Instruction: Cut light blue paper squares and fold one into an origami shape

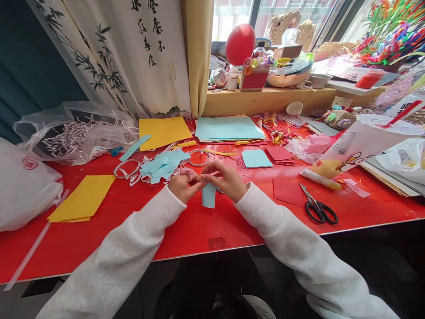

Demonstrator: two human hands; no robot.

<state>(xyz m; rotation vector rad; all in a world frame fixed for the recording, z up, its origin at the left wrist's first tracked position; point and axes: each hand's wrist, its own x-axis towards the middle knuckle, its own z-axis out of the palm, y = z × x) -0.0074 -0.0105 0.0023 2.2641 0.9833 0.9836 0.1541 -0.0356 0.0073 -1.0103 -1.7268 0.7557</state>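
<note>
Over the red table, a narrow strip of light blue paper hangs from the fingertips of both hands. My left hand pinches its top edge from one side, with something pink and crumpled at the fingers. From the other side my right hand closes finger and thumb on the same edge. The fingers cover the strip's upper end. Just beyond my left hand lies a loose pile of light blue paper pieces. Part of a small dark tool shows behind the strip; its kind is hidden.
Black-handled scissors lie at right near red paper. A large drink cup stands behind them. Yellow sheets and a white plastic bag are at left. Blue sheets and rolls of tape lie farther back.
</note>
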